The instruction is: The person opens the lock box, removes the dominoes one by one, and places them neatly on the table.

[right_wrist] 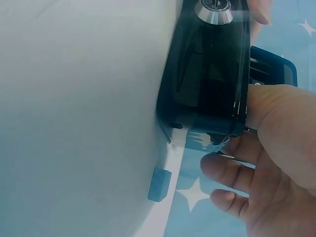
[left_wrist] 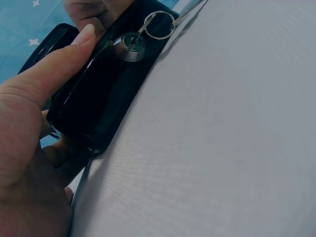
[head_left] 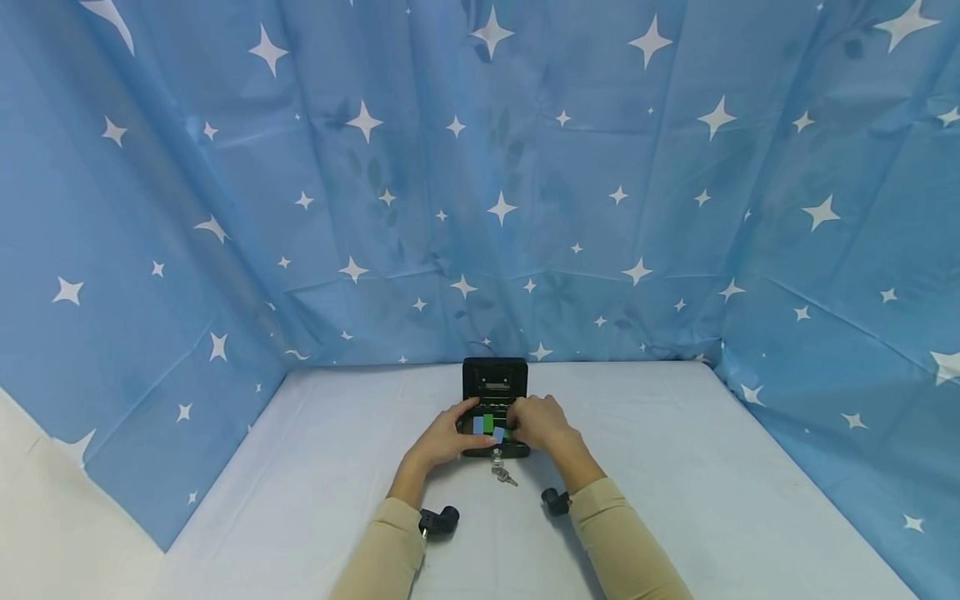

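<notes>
A black cash box (head_left: 495, 367) stands on the table with its lid raised at the back. Inside its tray lie small blocks, among them a green block (head_left: 488, 422) and a blue block (head_left: 478, 425). My left hand (head_left: 442, 435) holds the box at its left side, thumb (left_wrist: 64, 64) along the front rim. A tilted blue block (head_left: 498, 435) shows by that thumb tip. My right hand (head_left: 538, 421) reaches over the right side, thumb inside and curled fingers by the wall; I cannot tell what it pinches. Keys (head_left: 504, 475) hang from the front lock (left_wrist: 130, 47).
A loose blue block (right_wrist: 159, 184) lies on the white table (head_left: 337, 467), near the box's right side. Blue star-patterned cloth (head_left: 495, 167) stands behind and along both sides. Each wrist carries a small black camera (head_left: 439, 521).
</notes>
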Demonstrator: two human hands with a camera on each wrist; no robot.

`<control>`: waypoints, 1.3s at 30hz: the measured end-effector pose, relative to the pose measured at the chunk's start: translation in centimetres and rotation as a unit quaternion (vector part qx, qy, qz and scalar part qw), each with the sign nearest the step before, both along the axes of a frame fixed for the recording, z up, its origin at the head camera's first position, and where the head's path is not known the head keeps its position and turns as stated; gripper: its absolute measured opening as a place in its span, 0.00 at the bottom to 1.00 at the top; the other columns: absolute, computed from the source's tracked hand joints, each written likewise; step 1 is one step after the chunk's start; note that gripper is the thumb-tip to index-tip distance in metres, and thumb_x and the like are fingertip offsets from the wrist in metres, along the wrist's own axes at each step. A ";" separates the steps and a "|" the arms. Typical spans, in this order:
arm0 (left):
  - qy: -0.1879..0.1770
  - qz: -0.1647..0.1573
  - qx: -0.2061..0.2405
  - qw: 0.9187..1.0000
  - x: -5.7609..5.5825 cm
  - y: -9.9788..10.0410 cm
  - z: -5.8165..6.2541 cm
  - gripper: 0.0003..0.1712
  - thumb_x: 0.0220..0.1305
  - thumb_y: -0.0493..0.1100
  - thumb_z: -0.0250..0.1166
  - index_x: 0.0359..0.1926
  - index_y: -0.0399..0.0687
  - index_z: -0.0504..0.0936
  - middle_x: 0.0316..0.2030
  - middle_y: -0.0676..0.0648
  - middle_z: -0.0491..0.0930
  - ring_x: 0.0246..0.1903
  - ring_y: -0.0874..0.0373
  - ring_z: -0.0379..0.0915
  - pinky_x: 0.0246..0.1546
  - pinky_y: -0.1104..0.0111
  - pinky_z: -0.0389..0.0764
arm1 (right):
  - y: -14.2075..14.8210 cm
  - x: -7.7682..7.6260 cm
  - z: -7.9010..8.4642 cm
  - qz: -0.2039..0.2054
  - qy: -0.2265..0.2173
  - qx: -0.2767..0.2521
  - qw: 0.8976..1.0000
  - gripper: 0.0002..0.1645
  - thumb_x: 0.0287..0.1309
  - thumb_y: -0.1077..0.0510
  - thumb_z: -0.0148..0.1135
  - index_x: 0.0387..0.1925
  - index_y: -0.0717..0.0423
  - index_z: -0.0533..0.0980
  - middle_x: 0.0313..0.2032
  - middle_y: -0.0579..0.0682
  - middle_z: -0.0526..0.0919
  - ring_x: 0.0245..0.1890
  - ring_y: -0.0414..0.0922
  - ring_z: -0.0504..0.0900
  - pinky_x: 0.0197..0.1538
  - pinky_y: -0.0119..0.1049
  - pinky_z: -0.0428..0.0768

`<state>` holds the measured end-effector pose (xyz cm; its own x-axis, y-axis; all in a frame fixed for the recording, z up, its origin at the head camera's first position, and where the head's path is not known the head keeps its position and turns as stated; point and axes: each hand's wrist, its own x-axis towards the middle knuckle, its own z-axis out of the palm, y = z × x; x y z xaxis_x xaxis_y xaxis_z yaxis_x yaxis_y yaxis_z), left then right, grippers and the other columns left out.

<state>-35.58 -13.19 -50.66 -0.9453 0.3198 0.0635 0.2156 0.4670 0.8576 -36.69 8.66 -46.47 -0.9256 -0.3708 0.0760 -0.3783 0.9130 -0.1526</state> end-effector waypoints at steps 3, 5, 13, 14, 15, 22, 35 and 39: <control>-0.002 0.004 0.000 1.000 0.0 0.0 0.0 0.55 0.55 0.62 0.79 0.79 0.58 0.65 0.76 0.37 0.64 0.74 0.40 0.61 0.72 0.40 0.65 | -0.1 0.1 0.0 -0.004 0.007 0.009 1.000 0.03 0.54 0.54 0.79 0.32 0.45 0.91 0.31 0.42 0.91 0.30 0.42 0.80 0.51 0.49 0.76; 0.000 0.004 -0.001 1.000 0.0 0.0 0.0 0.55 0.55 0.63 0.79 0.79 0.58 0.65 0.76 0.37 0.64 0.74 0.40 0.61 0.71 0.39 0.65 | -0.2 0.2 0.1 -0.006 0.013 0.016 1.000 0.03 0.54 0.54 0.79 0.31 0.45 0.90 0.30 0.42 0.90 0.29 0.42 0.79 0.50 0.48 0.76; -0.007 0.001 0.006 1.000 -0.1 0.0 -0.1 0.56 0.55 0.63 0.79 0.80 0.57 0.64 0.77 0.37 0.63 0.75 0.41 0.60 0.72 0.40 0.64 | -0.4 0.4 0.2 -0.013 0.024 0.034 0.999 0.03 0.54 0.52 0.79 0.29 0.44 0.89 0.28 0.41 0.89 0.28 0.41 0.77 0.47 0.45 0.74; -0.008 0.001 0.007 1.000 -0.1 0.0 -0.2 0.56 0.55 0.63 0.79 0.80 0.57 0.64 0.77 0.37 0.63 0.75 0.41 0.60 0.72 0.40 0.64 | -0.4 0.4 0.2 -0.014 0.024 0.036 0.999 0.03 0.54 0.52 0.79 0.30 0.44 0.90 0.29 0.41 0.89 0.29 0.41 0.77 0.48 0.45 0.74; -0.008 0.001 0.008 1.000 -0.1 0.0 -0.2 0.56 0.55 0.63 0.79 0.80 0.57 0.64 0.77 0.37 0.63 0.74 0.41 0.60 0.72 0.40 0.64 | -0.4 0.4 0.1 -0.014 0.025 0.038 0.999 0.03 0.54 0.52 0.79 0.30 0.44 0.90 0.30 0.41 0.90 0.29 0.41 0.78 0.48 0.45 0.74; -0.006 -0.003 0.014 1.000 -0.2 0.0 -0.2 0.56 0.55 0.62 0.79 0.80 0.56 0.64 0.76 0.37 0.63 0.73 0.42 0.62 0.72 0.41 0.65 | -0.3 0.3 -0.1 -0.009 0.023 0.035 0.999 0.04 0.57 0.52 0.78 0.35 0.45 0.91 0.36 0.44 0.92 0.34 0.43 0.83 0.49 0.47 0.75; -0.003 -0.006 0.015 1.000 0.0 0.0 -0.2 0.56 0.56 0.61 0.79 0.80 0.52 0.63 0.76 0.36 0.63 0.73 0.41 0.62 0.72 0.41 0.65 | 0.0 0.2 -0.6 0.015 0.049 0.027 0.998 0.06 0.59 0.58 0.75 0.39 0.48 0.89 0.39 0.46 0.92 0.39 0.46 0.85 0.46 0.45 0.74; -0.006 -0.006 0.018 1.000 -0.1 -0.1 -0.1 0.56 0.57 0.61 0.79 0.80 0.51 0.62 0.77 0.37 0.63 0.72 0.41 0.62 0.72 0.41 0.66 | -0.1 0.0 -0.6 0.010 0.062 0.019 0.998 0.05 0.59 0.60 0.74 0.38 0.48 0.88 0.38 0.46 0.92 0.36 0.45 0.84 0.46 0.44 0.74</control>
<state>-35.65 -13.25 -50.79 -0.9419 0.3297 0.0637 0.2107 0.4326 0.8766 -36.69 8.55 -47.08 -0.9026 -0.3935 0.1748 -0.4098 0.9096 -0.0682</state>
